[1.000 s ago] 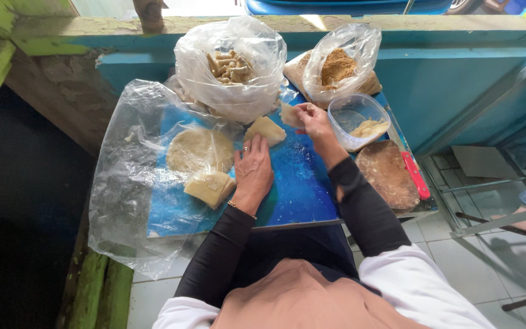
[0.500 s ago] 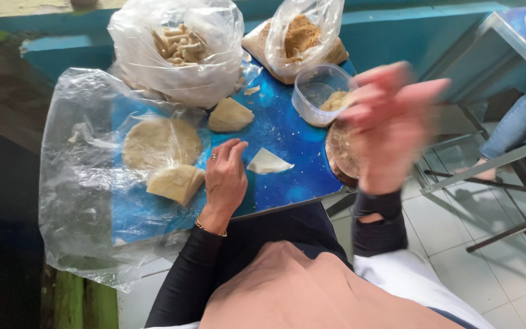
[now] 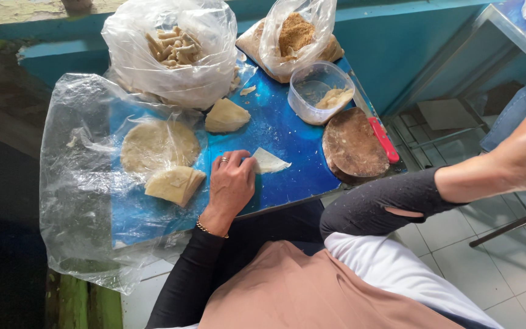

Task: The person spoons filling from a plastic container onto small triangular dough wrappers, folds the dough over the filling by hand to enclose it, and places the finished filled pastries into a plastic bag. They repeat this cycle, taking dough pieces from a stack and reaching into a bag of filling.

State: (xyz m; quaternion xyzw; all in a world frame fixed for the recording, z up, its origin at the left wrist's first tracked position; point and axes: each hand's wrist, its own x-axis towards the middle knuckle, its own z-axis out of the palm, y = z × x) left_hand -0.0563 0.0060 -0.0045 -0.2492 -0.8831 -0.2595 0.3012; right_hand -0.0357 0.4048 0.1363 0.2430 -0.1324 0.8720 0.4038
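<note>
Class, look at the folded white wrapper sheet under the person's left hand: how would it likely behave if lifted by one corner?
The folded wrapper sheet looks thin and flat, so it would probably droop. It seems light for its size. Pinned by the left hand on the blue board, it might unfold or tear if tugged.

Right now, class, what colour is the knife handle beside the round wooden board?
Red; the knife handle shows best in the head view.

Far-left bag [image 3: 171, 55]: clear plastic, bulging with pale rolled sticks, sitting at the tabletop's [image 3: 293, 146] far edge.
Far-right bag [image 3: 296, 36]: clear, holding brown crumbs, standing beside it.
Tub [image 3: 321, 91]: clear, lidless, sitting just below that bag.
</note>
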